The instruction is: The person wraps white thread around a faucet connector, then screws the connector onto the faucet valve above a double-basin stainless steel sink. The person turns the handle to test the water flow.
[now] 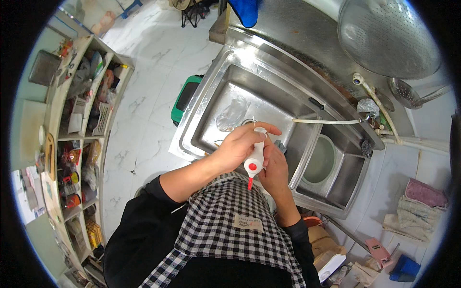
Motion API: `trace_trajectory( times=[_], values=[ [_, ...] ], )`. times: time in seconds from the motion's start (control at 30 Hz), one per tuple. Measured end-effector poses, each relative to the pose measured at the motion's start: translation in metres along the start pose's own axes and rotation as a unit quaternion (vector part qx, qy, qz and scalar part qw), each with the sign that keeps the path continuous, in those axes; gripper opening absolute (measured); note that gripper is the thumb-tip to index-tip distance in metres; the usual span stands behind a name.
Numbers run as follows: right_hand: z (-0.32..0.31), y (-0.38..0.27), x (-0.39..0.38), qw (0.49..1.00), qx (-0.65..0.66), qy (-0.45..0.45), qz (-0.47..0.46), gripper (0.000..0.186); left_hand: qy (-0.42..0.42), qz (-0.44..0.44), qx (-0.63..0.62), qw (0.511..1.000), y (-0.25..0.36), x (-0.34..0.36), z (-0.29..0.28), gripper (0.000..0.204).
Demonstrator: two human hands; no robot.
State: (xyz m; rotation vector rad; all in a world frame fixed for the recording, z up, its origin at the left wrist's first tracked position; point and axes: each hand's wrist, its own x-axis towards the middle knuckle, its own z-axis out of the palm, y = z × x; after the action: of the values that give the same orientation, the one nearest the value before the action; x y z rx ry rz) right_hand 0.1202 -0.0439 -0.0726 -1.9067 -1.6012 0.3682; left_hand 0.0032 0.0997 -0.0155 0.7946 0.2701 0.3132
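Squeeze bottle held over the near edge of the sink.

My left hand (238,146) has its fingers clenched around a white squeeze bottle (256,156), tipped so its red nozzle points down toward my checked apron (225,225). My right hand (274,168) sits just right of the bottle, touching it low on its side; whether those fingers grip it or only rest against it I cannot tell. The bottle hangs above the near rim of the steel sink (211,103), whose left basin holds a crumpled clear plastic bag (232,114). A white hose (326,121) runs from the tap at the right across the divider. In the right basin sits a pale round bowl (320,160). A large metal colander (386,36) rests on the counter at the far right.
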Motion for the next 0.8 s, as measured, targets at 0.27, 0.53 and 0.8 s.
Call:
trace_trajectory(
  times=[0.27, 0.53, 0.8],
  values=[
    [-0.008, 0.001, -0.011, 0.984, -0.165, 0.068, -0.030, 0.032, 0.058, -0.043, 0.027, 0.997, -0.006, -0.002, -0.001, 0.027],
    [-0.001, -0.011, -0.025, 0.993, 0.016, 0.111, 0.027, 0.047, 0.096, -0.158, -0.023, 0.982, -0.013, 0.007, 0.004, 0.050],
    [-0.003, -0.018, -0.037, 0.920, 0.333, 0.098, 0.183, 0.014, 0.017, -0.022, 0.001, 1.000, -0.018, 0.000, -0.010, 0.052]
  ],
)
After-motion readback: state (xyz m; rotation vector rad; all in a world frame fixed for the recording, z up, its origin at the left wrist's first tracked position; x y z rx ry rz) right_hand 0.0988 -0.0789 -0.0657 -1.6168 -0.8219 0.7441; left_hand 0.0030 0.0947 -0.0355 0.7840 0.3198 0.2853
